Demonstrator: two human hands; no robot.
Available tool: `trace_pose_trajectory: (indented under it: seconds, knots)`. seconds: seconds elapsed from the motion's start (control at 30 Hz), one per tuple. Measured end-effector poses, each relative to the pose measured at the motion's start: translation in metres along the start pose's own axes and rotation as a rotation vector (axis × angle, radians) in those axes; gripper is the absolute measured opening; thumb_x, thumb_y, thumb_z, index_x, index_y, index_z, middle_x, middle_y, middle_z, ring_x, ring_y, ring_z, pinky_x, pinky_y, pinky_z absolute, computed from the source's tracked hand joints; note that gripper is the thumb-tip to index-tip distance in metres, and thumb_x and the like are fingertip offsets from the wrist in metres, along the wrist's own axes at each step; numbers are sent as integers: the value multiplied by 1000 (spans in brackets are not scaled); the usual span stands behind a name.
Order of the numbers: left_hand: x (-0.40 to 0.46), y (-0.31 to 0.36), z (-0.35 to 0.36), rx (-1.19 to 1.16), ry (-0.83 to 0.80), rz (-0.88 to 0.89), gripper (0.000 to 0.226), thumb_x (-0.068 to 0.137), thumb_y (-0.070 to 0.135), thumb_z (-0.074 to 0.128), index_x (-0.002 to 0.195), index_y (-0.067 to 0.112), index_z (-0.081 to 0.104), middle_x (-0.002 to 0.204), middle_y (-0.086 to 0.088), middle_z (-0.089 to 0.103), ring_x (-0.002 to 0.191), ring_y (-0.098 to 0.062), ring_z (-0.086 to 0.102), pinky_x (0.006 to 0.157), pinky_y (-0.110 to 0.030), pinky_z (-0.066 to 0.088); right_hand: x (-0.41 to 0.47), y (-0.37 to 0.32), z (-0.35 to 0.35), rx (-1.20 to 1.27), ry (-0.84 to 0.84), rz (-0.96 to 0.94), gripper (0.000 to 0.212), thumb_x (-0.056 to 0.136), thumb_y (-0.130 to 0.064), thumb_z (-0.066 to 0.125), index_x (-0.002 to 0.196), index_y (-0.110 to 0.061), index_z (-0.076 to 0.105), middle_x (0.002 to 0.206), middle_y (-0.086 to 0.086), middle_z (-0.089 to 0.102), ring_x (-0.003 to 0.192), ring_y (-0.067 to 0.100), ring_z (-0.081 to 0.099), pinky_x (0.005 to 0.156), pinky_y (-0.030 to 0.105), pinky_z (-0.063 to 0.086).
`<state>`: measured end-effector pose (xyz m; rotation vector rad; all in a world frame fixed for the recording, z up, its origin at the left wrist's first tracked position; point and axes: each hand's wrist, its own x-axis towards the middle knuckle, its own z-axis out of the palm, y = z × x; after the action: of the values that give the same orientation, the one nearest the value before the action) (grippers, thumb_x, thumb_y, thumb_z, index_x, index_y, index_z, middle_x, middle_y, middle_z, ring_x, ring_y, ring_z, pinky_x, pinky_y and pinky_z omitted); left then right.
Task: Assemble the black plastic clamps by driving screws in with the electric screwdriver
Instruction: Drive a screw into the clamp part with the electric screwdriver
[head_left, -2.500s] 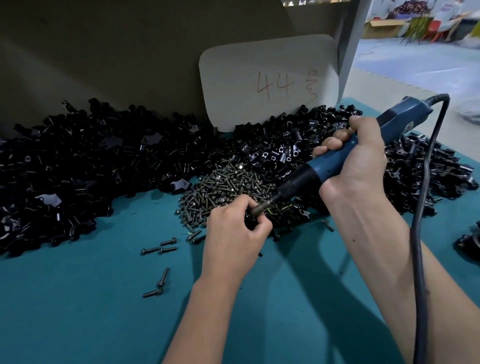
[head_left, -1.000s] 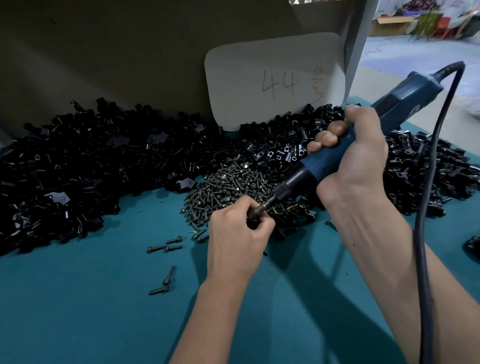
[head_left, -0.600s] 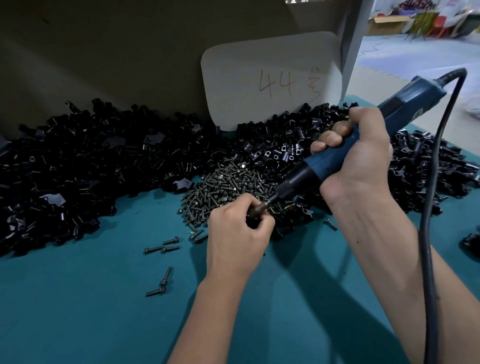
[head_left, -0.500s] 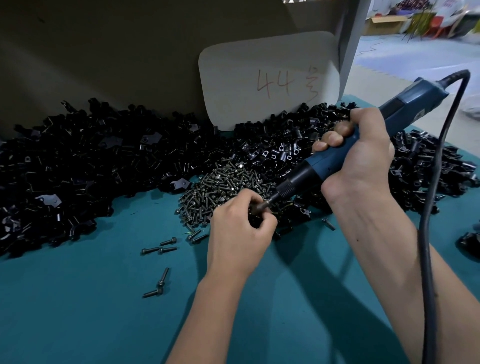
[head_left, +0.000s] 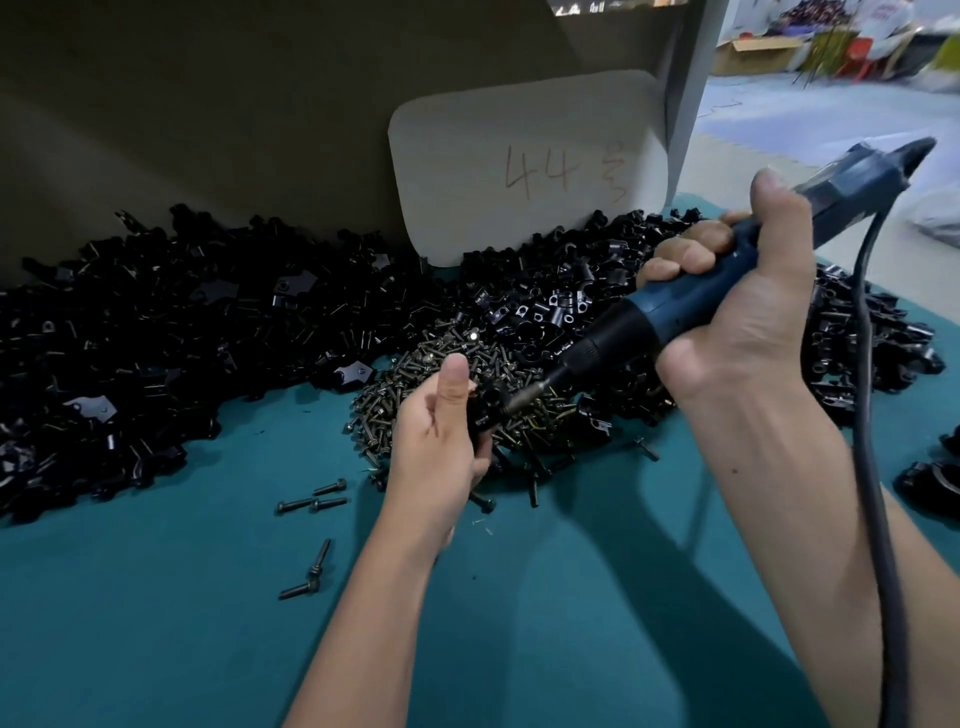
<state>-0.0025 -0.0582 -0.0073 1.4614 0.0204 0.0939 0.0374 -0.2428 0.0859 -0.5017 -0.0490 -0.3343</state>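
Note:
My left hand (head_left: 434, 447) grips a black plastic clamp (head_left: 485, 408) just above the teal table, thumb up along its left side. My right hand (head_left: 737, 312) is wrapped round the blue electric screwdriver (head_left: 691, 306), which slants down to the left. Its bit (head_left: 522, 400) meets the clamp's right face. A heap of dark screws (head_left: 452, 379) lies right behind my left hand. Loose black clamp parts (head_left: 156, 338) are piled across the back and left of the table.
A few stray screws (head_left: 311, 503) lie on the teal mat (head_left: 156, 623) left of my left forearm. A beige card marked 44 (head_left: 524, 166) leans on the cardboard wall behind. The screwdriver's black cord (head_left: 872, 467) hangs down at the right. More clamps (head_left: 930, 478) sit at the right edge.
My left hand has turned so its thumb points up and the clamp shows beside it. The screwdriver has lifted slightly, its bit still at the clamp.

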Motion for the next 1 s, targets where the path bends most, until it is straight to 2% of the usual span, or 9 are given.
trace_pose_trajectory:
  seconds: [0.13,0.2,0.33,0.43,0.53,0.67,0.8,0.9,1.0]
  knots:
    - [-4,3,1,-16,-55,-19,77,80,81,42,108,12,63,61,2,36,46,-11,28,42,-23,21,1,1,-4,11,1,11,28,100,-33,61,78,-21,48,63,-9,46,49,6,43,50,21,40]
    - [-6,6,5,-19,-81,-8,81,82,80,47,96,0,55,61,1,31,46,-11,24,41,-22,19,3,0,-5,28,18,19,28,101,-32,59,78,-22,47,62,-9,45,48,6,41,49,21,39]
    - [-4,2,18,-13,78,-50,50,103,57,47,91,9,53,53,4,30,39,-10,23,38,-21,19,4,0,-6,47,41,26,26,101,-24,52,76,-22,43,59,-10,39,46,6,35,48,22,35]
    - [-3,-4,21,-70,157,-36,40,109,40,47,80,13,45,51,5,36,39,-9,28,37,-21,21,3,2,-6,50,31,28,26,100,-20,47,75,-22,41,58,-10,38,45,6,34,48,22,35]
    - [-4,-2,16,-18,181,60,43,99,46,51,63,27,40,57,-4,33,45,-14,30,41,-24,23,2,5,-7,55,45,39,27,99,-17,46,73,-22,40,58,-10,38,45,7,34,47,22,36]
    - [-2,-2,7,135,128,180,45,86,58,49,64,22,36,63,-2,32,60,-23,31,53,-39,24,3,10,-13,49,119,68,26,96,-13,49,73,-21,39,59,-9,39,46,8,35,47,23,37]
    - [1,-4,2,172,76,268,33,90,47,51,61,32,46,59,11,34,55,-14,29,50,-30,26,7,13,-21,59,203,99,27,95,-15,54,71,-21,42,59,-9,42,46,7,37,48,22,38]
    - [4,-2,-2,184,61,332,25,90,43,52,69,29,54,60,14,40,55,-6,33,49,-20,30,10,12,-26,85,246,123,31,95,-22,64,70,-22,45,59,-10,46,46,7,41,48,21,39]
    - [3,-1,-3,184,57,326,24,92,40,53,73,26,55,62,14,40,55,-8,33,49,-19,30,11,15,-30,110,252,151,39,93,-36,74,69,-22,47,59,-9,47,47,7,44,49,21,40]
